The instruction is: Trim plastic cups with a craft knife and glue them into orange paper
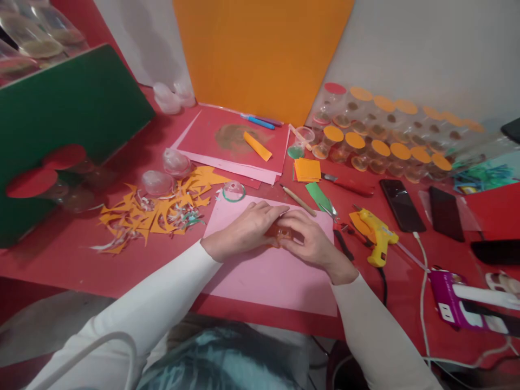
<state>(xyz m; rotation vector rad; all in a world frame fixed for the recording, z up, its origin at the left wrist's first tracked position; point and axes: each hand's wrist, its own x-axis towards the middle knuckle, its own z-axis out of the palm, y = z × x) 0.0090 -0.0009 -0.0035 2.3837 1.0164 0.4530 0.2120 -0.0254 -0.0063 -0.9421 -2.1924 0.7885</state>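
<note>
orange piece [284, 233], part-hidden between left hand [252, 223] and right hand [307, 236]

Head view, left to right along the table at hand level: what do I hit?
Orange paper scraps → left hand → small item between the hands → right hand → yellow glue gun → purple pack.

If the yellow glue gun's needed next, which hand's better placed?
Right, probably: the right hand is nearer the glue gun, which lies on that side; the left hand is farther off. Both hold a small object, so the right may need freeing.
</note>
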